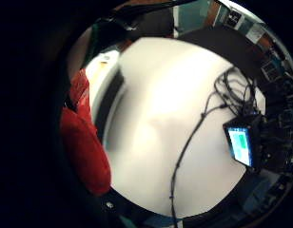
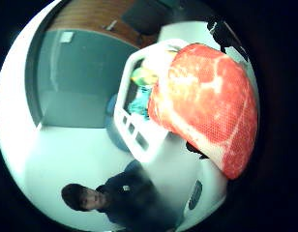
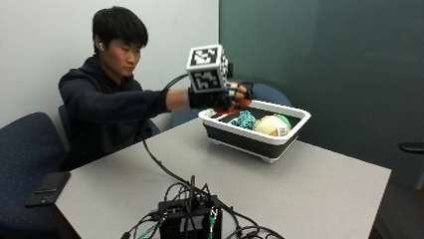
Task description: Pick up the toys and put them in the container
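Outside view, hand: the right hand point(image 3: 222, 97) is raised at the near rim of the container point(image 3: 255, 137), fingers curled round a red toy point(image 3: 240, 103) that peeks out just past the glove.
Outside view, container: a white-rimmed bin with dark walls on the table point(image 3: 318, 189); inside lie a teal toy point(image 3: 244, 119) and a yellow ball point(image 3: 271, 125), side by side.
Outside view, other things: a phone point(image 3: 46, 188) at the table's near corner, a small device point(image 3: 189, 219) with leads at the front edge.

Thumb-side palm view, toy: the red toy point(image 2: 207, 104), marbled with white like a cut of meat, fills much of the picture, close to the palm and partly over the container's point(image 2: 139, 140) rim.
Thumb-side palm view, contents: the ball point(image 2: 141, 76) and teal toy point(image 2: 139, 104) show inside, beyond the red one.

Little-finger-side palm view, toy: the red toy's point(image 1: 84, 147) edge lies along the palm side; the table point(image 1: 165, 123) and the device's lit screen point(image 1: 240, 146) are beyond.
Little-finger-side palm view, fingers: not shown here.

Step in hand: carrying the red toy over the bin, by my reading.
Doing it well: bring the hand further in, over the free corner nearest the person, before letting go. Released at the rim, the toy could tip outward onto the table.
Doing it well, drop: lower first, so it does not bounce off the ball.
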A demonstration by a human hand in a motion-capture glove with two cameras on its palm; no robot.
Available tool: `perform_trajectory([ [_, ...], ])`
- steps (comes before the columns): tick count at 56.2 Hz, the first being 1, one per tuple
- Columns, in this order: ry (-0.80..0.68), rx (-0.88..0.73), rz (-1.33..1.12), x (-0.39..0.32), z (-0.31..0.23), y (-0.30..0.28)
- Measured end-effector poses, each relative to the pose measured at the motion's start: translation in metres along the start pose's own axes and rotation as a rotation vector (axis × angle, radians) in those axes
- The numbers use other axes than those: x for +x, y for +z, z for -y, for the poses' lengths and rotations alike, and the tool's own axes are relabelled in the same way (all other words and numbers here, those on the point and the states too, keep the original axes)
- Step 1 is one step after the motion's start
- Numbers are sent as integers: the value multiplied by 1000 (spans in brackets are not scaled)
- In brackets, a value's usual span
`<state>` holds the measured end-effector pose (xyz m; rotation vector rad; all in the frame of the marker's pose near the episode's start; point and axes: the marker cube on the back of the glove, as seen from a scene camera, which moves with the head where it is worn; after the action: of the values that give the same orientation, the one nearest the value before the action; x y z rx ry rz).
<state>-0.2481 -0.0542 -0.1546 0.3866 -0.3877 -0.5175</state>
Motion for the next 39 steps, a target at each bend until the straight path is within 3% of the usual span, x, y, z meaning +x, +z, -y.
perform_trajectory([
  [8, -106, 102, -2, -79, 9, -36],
  [17, -169, 116, -67, -146, 35, -5],
  [29, -139, -54, -287, -175, 56, 93],
  [39, -124, -16, -147, -157, 47, 77],
])
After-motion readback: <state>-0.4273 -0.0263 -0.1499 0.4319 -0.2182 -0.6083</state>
